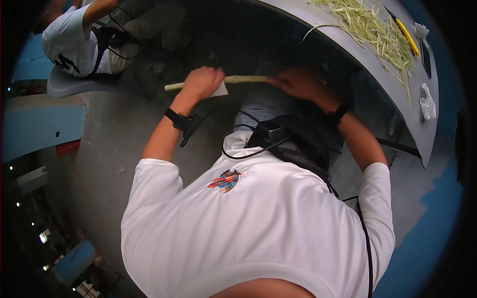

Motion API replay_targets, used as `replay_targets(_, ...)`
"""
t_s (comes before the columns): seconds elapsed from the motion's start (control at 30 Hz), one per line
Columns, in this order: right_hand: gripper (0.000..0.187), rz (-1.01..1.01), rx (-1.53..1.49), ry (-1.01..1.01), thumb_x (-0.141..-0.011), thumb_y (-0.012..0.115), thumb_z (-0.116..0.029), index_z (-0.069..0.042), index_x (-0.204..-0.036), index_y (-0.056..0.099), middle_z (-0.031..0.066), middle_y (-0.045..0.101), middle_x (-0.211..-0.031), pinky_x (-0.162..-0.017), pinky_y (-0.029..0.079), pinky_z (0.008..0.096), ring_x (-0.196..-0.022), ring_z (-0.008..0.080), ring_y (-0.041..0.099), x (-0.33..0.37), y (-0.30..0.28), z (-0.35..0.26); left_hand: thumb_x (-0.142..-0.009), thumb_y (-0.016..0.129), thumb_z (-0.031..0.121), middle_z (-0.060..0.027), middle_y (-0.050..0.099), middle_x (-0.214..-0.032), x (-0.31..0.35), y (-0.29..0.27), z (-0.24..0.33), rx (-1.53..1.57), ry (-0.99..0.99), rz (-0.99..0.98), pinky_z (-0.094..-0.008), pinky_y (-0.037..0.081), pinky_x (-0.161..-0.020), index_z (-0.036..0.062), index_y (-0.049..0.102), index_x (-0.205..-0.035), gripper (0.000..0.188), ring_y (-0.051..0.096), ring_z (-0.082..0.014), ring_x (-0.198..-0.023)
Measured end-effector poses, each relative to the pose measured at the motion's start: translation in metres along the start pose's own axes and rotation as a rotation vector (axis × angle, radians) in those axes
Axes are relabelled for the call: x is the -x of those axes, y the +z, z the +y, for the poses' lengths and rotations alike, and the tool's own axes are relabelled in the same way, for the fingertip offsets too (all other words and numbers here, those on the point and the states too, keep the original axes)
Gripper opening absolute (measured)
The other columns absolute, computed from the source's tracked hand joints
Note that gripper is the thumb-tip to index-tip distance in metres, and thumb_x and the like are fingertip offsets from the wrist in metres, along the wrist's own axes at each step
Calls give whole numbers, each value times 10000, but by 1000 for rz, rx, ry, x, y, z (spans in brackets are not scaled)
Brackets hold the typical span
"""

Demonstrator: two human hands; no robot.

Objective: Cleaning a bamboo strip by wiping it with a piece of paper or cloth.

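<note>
Both hands gripped a smooth pale-green stalk (243,79): left hand (202,83) clamped with white paper (221,90), right hand (298,82) closed around its end.

left hand (201,83): closed around a pale green stalk (246,79), with a white cloth (219,90) under the palm
right hand (298,82): grips the stalk's other end, in shadow
stalk: lies level between both hands, above the grey floor (109,144)
table (397,99): grey, curved edge, beside the right arm
on table: heap of green strips (377,30), yellow knife (405,34), crumpled white tissue (427,102)
upper left: another person in a white shirt (67,39)
</note>
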State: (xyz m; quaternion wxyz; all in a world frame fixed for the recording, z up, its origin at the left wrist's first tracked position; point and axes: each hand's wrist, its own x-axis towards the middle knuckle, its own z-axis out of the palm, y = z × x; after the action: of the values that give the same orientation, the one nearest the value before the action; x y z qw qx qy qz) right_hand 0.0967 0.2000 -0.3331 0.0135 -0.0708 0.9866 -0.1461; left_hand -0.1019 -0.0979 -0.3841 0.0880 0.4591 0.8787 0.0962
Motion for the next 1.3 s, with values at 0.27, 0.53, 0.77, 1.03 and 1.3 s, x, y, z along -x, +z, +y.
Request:
replay_targets(0.27,450,193,-307,-55,-1073,661,-561,-135,-1036,800,158,742,-852,-714,572,493,-790,382,740,21,4,36,-1119,440,315,-314,698,-912,9,-7,-51,225,10,-210,-600,526,-834,-6,673,-1050,403,669,-532,-918)
replay_targets(0.53,425,240,92,38,-1000,762,-536,-120,-920,734,114,696,-785,-644,549,453,-728,332,721,29,-2,39,-1120,434,319,-287,742,-1012,10,-18,-63,-58,-140,-30,-621,551,-882,2,715,-990,443,691,-514,-1016)
replay_targets(0.77,366,384,25,-57,-992,774,-491,-130,-940,756,94,716,-838,-690,567,462,-772,328,726,11,-1,-7,-1087,472,272,-258,740,-950,-4,-9,1,-74,243,-23,-616,578,-802,36,689,-991,335,711,-509,-909)
replay_targets(1.03,319,354,-33,8,-996,758,-444,-143,-1099,774,99,759,-1073,-839,595,473,-938,335,746,17,33,7,-1090,445,303,-271,736,-968,-11,-20,26,70,122,-123,-622,563,-823,30,688,-975,383,698,-526,-946)
replay_targets(1.3,265,267,109,125,-974,779,-350,-136,-1129,765,106,759,-1103,-873,589,490,-985,355,732,56,4,41,-1106,414,327,-292,738,-966,25,-31,-60,54,-98,-144,-620,549,-888,11,718,-956,463,697,-532,-979)
